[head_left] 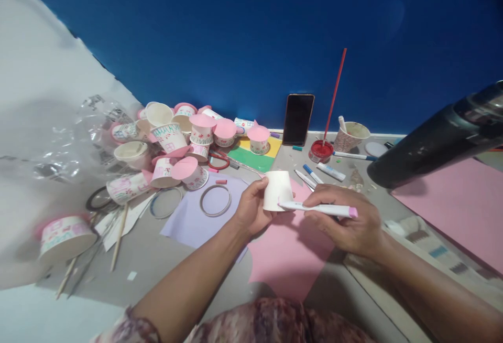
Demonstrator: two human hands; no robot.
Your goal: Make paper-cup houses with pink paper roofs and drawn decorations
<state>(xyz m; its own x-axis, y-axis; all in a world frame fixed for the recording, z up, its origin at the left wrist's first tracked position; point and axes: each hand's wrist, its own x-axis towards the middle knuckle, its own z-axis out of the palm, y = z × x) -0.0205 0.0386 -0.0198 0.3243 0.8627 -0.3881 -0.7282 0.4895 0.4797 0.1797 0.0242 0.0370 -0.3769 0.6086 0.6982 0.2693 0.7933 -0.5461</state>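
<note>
The cup (pixel 277 188) is gripped in the left hand (pixel 251 211); the marker (pixel 319 209), pinched by the right hand (pixel 351 226), lies 3-to-9 o'clock, tip touching it.

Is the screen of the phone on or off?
Off, it seems: the phone, leaning upright against the blue wall, shows only a plain dark screen.

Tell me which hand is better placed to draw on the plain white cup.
Probably the right hand: it grips the marker with its tip at the paper cup, which the left hand holds.
</note>
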